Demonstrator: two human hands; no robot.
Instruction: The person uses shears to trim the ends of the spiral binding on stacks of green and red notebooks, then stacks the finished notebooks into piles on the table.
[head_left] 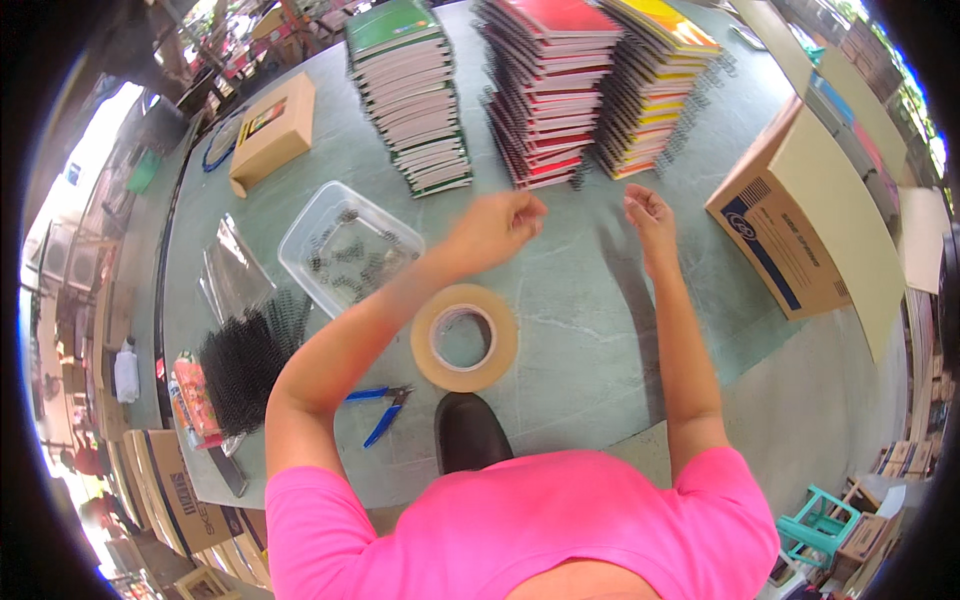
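Above the table, my left hand [500, 228] is slightly blurred, with its fingers curled closed; what they hold, if anything, cannot be made out. To its right, my right hand [652, 215] is raised with fingertips drawn together, again with nothing I can make out in them. Both hands are nearest to a tall stack of red spiral notebooks [555, 95] and a stack of yellow ones [655, 90]. Farther left stands a stack of green notebooks [410, 95]. Below my left forearm lies a roll of tan tape [430, 345].
A clear plastic tub [290, 250] holds small dark wire pieces. Near it lie black spiral coils [240, 365], blue-handled cutters [380, 412] and clear plastic sheets [232, 265]. A tan box [280, 135] sits far left; an open cardboard carton [780, 235] stands right. A turquoise stool [820, 525] is lower right.
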